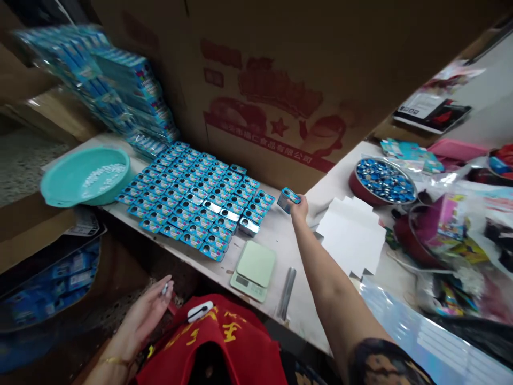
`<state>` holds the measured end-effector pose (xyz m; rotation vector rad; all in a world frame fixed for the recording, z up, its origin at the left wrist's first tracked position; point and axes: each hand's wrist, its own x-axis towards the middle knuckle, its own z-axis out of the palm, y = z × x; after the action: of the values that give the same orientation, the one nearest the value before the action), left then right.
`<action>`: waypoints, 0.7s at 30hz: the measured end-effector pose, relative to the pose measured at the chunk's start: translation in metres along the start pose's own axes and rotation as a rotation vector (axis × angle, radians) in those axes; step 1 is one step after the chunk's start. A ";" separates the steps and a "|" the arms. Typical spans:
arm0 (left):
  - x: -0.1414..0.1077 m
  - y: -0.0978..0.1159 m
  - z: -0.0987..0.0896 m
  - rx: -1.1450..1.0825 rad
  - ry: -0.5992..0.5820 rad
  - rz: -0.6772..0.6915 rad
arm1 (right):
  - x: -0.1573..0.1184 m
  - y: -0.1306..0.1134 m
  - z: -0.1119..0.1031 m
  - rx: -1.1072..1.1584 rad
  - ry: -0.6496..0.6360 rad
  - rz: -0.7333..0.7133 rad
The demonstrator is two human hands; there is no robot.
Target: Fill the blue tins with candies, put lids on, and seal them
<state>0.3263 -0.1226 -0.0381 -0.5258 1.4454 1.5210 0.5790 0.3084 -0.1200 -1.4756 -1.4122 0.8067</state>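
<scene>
My right hand [299, 207] is stretched out over the table, closed around a small blue box [287, 199]. Just left of it stand tight rows of matching small blue boxes [192, 195], each with a dark round spot on top. Low at the left, my left hand [154, 299] hangs in front of the table edge, palm turned up. Between its fingertips is a small whitish piece [164, 289], too small to name. A pale green kitchen scale [253, 267] lies between the box rows and my right forearm, its pan bare.
A turquoise basin [86, 179] with small white pieces stands left. Wrapped blue packs [136, 101] are stacked behind it. A large carton [260, 80] walls the back. Right are a white cardboard sheet [350, 235], a bowl of blue-wrapped pieces [385, 182] and a metal bar [287, 294].
</scene>
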 end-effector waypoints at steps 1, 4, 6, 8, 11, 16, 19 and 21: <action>-0.001 -0.001 -0.006 -0.009 0.037 0.007 | 0.011 0.000 0.013 0.006 -0.025 0.006; -0.004 -0.003 -0.016 -0.025 0.090 -0.005 | 0.030 -0.004 0.044 0.033 -0.256 0.034; -0.003 -0.002 -0.017 -0.028 0.075 -0.011 | 0.032 -0.007 0.052 0.056 -0.424 0.045; -0.002 0.003 -0.016 -0.032 0.047 0.011 | 0.029 -0.008 0.048 0.074 -0.461 0.048; 0.000 0.022 -0.010 -0.060 0.021 0.083 | 0.013 -0.009 0.026 0.047 -0.390 0.040; 0.013 0.122 0.007 -0.116 0.008 0.235 | -0.041 -0.011 -0.019 -0.014 -0.441 0.179; 0.026 0.225 0.010 -0.153 -0.031 0.414 | -0.083 -0.018 -0.044 -0.067 -0.455 0.297; 0.038 0.291 0.005 -0.161 -0.010 0.481 | -0.115 -0.019 -0.060 -0.145 -0.397 0.296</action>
<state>0.0664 -0.0658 0.0862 -0.2705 1.5184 2.0268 0.6111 0.1838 -0.0950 -1.7286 -1.5873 1.2590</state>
